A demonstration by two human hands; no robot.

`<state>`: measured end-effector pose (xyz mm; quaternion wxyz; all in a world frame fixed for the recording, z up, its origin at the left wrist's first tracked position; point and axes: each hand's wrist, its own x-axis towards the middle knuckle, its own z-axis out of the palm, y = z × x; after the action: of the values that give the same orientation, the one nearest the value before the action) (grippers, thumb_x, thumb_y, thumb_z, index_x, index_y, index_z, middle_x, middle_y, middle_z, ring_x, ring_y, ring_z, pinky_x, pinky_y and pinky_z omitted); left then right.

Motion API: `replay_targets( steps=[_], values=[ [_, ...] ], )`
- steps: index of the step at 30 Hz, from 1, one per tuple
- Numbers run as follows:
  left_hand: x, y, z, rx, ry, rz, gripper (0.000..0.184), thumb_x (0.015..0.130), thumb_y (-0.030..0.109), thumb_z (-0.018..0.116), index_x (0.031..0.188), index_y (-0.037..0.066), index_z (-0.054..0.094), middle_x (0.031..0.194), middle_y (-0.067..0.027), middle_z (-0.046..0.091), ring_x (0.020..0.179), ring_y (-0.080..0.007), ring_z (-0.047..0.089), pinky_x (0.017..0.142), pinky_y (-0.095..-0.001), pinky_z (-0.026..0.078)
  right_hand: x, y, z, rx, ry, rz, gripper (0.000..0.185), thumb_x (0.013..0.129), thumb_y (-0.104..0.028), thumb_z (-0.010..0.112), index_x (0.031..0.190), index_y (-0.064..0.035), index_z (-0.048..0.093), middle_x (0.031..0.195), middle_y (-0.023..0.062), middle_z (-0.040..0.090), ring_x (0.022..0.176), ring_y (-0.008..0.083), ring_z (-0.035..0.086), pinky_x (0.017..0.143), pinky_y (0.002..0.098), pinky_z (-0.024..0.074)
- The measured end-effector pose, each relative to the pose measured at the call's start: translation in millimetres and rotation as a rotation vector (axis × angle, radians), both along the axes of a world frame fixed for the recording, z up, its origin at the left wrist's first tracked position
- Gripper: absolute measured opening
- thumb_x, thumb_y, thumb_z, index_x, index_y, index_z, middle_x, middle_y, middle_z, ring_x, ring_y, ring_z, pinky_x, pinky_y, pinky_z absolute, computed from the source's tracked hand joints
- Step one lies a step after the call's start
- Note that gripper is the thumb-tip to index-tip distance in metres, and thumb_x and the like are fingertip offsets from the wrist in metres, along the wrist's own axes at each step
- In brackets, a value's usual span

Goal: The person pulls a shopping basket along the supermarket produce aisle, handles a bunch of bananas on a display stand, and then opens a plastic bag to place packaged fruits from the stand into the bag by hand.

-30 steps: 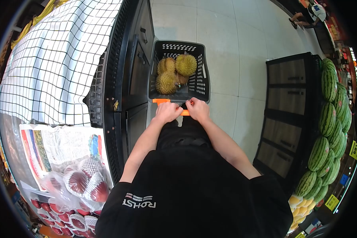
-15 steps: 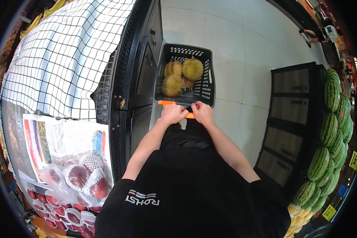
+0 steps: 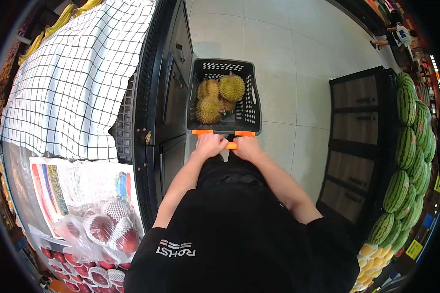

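Note:
A dark plastic shopping basket (image 3: 249, 128) is on the floor in front of me, with perforated sides and orange handle parts. Several spiky yellow-green durians (image 3: 231, 88) lie in it, mostly on the left and middle. My left hand (image 3: 211, 145) is closed around the orange handle (image 3: 231, 145) at the near end. Just to its right, my right hand (image 3: 247, 148) also wraps the handle, fingers curled over it. Part of the handle shows between the two hands.
At left runs a dark cabinet (image 3: 173, 117) topped by a checked cloth (image 3: 73, 83) and net-wrapped red fruit (image 3: 102, 229). A wooden-drawer stand (image 3: 354, 132) with watermelons (image 3: 407, 146) is at right. Tiled floor (image 3: 271, 73) stretches ahead; a person (image 3: 402, 36) is far right.
My right hand has moved from a pinch near the middle to a full grip on the handle, uncovering its right orange part. The surroundings have shifted slightly in view.

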<state>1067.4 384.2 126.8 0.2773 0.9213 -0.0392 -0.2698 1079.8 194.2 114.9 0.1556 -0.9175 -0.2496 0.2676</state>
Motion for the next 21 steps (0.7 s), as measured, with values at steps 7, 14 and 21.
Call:
replay_targets(
  steps=[7, 14, 21],
  values=[
    [3, -2, 0, 0.008, 0.009, -0.025, 0.041, 0.086, 0.039, 0.05, 0.082, 0.005, 0.073, 0.076, -0.02, 0.068, 0.078, -0.037, 0.067, 0.075, -0.0494, 0.052, 2, 0, 1, -0.016, -0.047, -0.063, 0.016, 0.077, -0.027, 0.065, 0.081, -0.0128, 0.071, 0.071, 0.0124, 0.069, 0.07, 0.0313, 0.069, 0.066, 0.0463, 0.054],
    [13, -1, 4, -0.011, -0.026, -0.017, 0.038, 0.086, 0.036, 0.05, 0.082, 0.006, 0.073, 0.072, -0.0199, 0.067, 0.073, -0.0374, 0.067, 0.073, -0.0488, 0.053, 12, -3, -2, 0.015, -0.053, -0.035, 0.017, 0.076, -0.029, 0.065, 0.078, -0.0127, 0.07, 0.07, 0.0121, 0.068, 0.07, 0.0313, 0.068, 0.064, 0.0461, 0.0537],
    [27, -2, 0, -0.003, -0.087, -0.01, 0.034, 0.084, 0.032, 0.052, 0.075, 0.005, 0.071, 0.068, -0.0183, 0.065, 0.068, -0.037, 0.065, 0.068, -0.0487, 0.052, 27, -2, -4, 0.029, -0.021, -0.062, 0.017, 0.072, -0.026, 0.067, 0.077, -0.0105, 0.071, 0.074, 0.014, 0.07, 0.072, 0.0312, 0.07, 0.065, 0.0451, 0.055]
  ],
)
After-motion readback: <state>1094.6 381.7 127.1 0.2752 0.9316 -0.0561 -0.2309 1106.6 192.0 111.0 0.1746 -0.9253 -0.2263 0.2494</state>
